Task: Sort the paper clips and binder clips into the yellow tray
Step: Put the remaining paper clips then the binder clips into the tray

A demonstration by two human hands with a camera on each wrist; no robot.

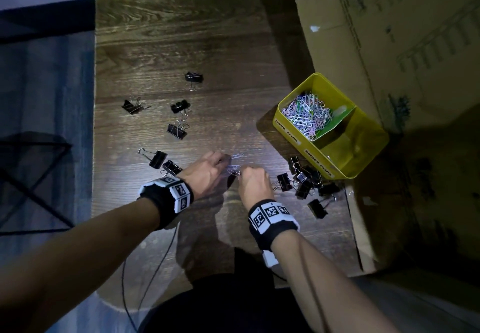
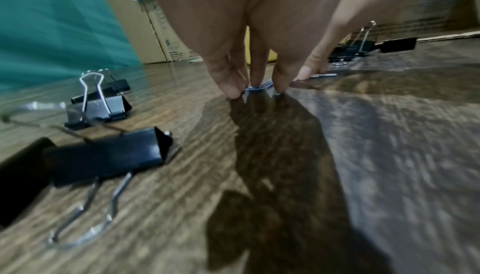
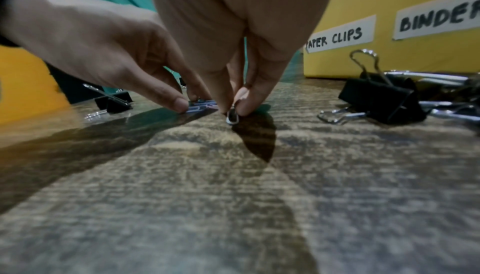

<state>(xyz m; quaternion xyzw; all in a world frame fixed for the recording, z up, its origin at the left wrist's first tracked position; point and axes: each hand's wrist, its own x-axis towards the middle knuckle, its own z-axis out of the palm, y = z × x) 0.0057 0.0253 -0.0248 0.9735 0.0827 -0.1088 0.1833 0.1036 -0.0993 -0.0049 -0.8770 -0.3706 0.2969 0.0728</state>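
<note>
The yellow tray (image 1: 285, 122) stands at the right of the wooden table, its far compartment full of coloured paper clips (image 1: 309, 114); labels read PAPER CLIPS (image 3: 337, 38) and BINDER. My left hand (image 1: 223, 162) has its fingertips down on a few pale blue paper clips (image 2: 257, 88) on the table. My right hand (image 1: 242, 173) pinches one white paper clip (image 3: 232, 118) between thumb and forefinger, its tip touching the table. Another loose paper clip (image 1: 237, 156) lies just beyond the hands. Black binder clips (image 1: 302, 179) are heaped near the tray.
More black binder clips lie scattered at the left and middle (image 1: 178, 131), two close by my left wrist (image 2: 98, 104). Large cardboard boxes (image 1: 389, 47) stand behind and right of the tray. A cable (image 1: 155, 262) trails off the table's near edge.
</note>
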